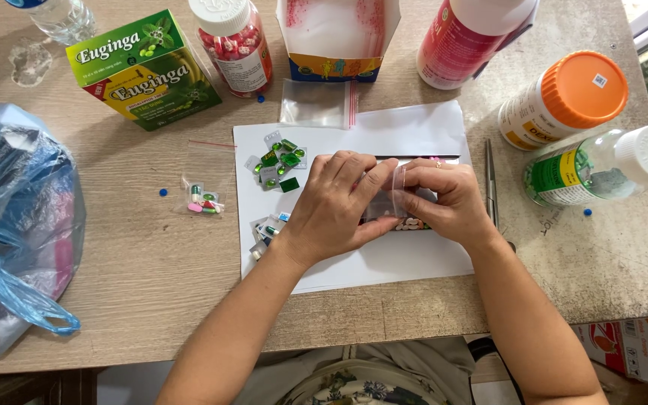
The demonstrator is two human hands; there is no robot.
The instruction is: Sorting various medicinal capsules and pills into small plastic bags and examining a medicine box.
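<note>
Both hands pinch one small clear zip bag (393, 196) over the white sheet (414, 131) on the worktop (136, 262): left hand (337, 204) steadies, right hand (444, 201) grip closed on its top edge. Pills sit beneath it.

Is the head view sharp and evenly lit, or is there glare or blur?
Head view: sharp across the table, soft even light, faint shadows under both hands; mild shine on the small clear bag between the left hand and right hand; edges bend slightly.
</note>
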